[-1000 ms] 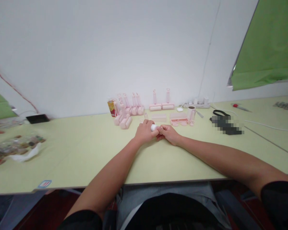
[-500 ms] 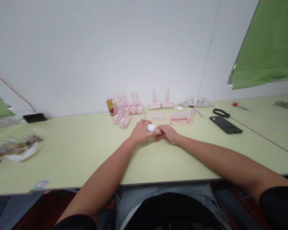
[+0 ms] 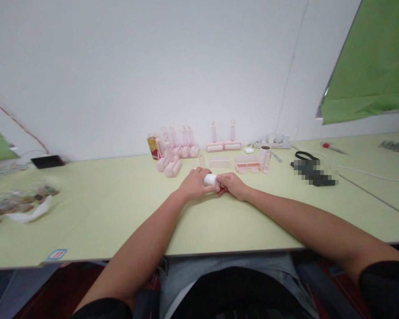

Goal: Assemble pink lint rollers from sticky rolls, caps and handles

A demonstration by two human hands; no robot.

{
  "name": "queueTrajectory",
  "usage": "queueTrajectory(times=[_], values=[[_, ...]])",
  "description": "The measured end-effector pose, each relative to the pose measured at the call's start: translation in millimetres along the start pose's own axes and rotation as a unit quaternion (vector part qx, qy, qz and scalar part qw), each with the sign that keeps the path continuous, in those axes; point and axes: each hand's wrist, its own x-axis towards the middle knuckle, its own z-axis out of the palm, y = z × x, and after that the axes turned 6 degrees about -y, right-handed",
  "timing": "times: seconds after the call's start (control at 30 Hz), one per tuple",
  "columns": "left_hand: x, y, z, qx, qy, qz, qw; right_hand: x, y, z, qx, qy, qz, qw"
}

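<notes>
My left hand [image 3: 196, 184] is wrapped round a white roll [image 3: 209, 179], which looks like a lint roller's paper roll and lies sideways just above the table. At the roll's right end, the fingers of my right hand [image 3: 232, 185] are closed in a pinch; a small pinkish part seems to be there, mostly hidden. Just beyond my hands lie a pale pink cover [image 3: 220, 162] and an open pink case [image 3: 248, 166]. A small pink handle [image 3: 201, 160] stands behind my left hand.
Several pink lint rollers [image 3: 173, 167] stand at the back left by a yellow-red packet [image 3: 153, 148]. Two more, one a pink roller [image 3: 232, 145], stand by the wall. Right of them are another white roll [image 3: 264, 153], a power strip [image 3: 272, 145], a blurred-out dark object [image 3: 314, 173] and cables.
More of the white roll shows between my hands, and its right end has turned slightly. Both hands stay almost in place.
</notes>
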Motion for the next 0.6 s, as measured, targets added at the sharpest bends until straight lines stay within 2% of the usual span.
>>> queueTrajectory(times=[0.17,0.3,0.6], values=[[-1,7,7.3,0.019,0.001,-0.035,0.999,2,2,-3,-0.092,0.031,0.006,0.995],[-1,10,11.7,0.021,-0.004,-0.066,0.998,3,5,-7,-0.203,0.061,0.0,0.977],[-1,14,10.6,0.044,-0.016,-0.075,0.996,2,3,-4,-0.263,0.081,-0.001,0.961]])
